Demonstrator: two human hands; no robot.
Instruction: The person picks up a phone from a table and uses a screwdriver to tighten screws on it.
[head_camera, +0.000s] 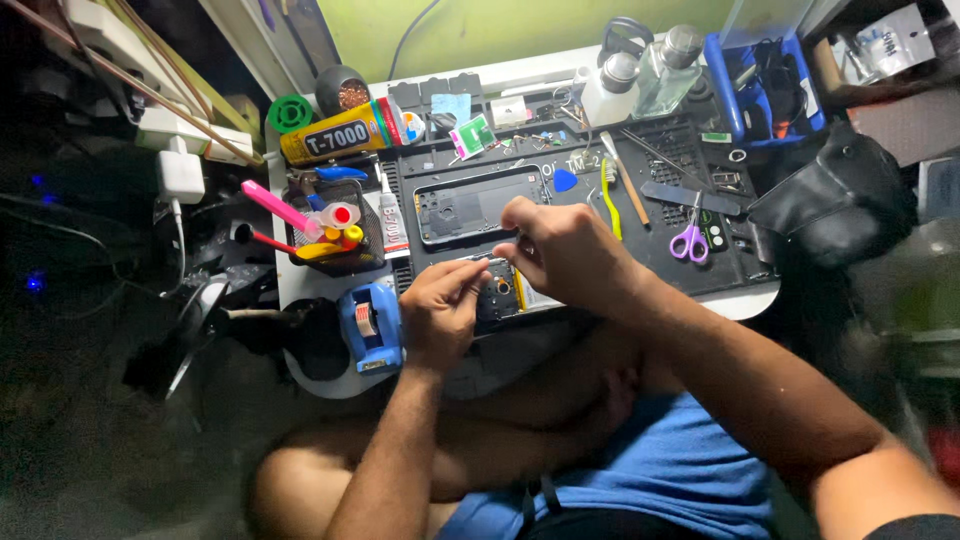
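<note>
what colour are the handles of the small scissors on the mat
Purple handles on the scissors, lying on the black mat to the right of the right hand; seen in the head view.

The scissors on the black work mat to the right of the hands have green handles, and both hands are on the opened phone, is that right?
Not quite. The head view shows the scissors have purple handles, not green. The rest holds: they lie on the black work mat to the right of the hands, and the left hand and right hand are on the opened phone.

Lit from above on the black work mat (640, 215), glare off clear bottles (665, 70) behind it; dim, murky left of mat; blurred w/ fisheye bend at edges.
</note>
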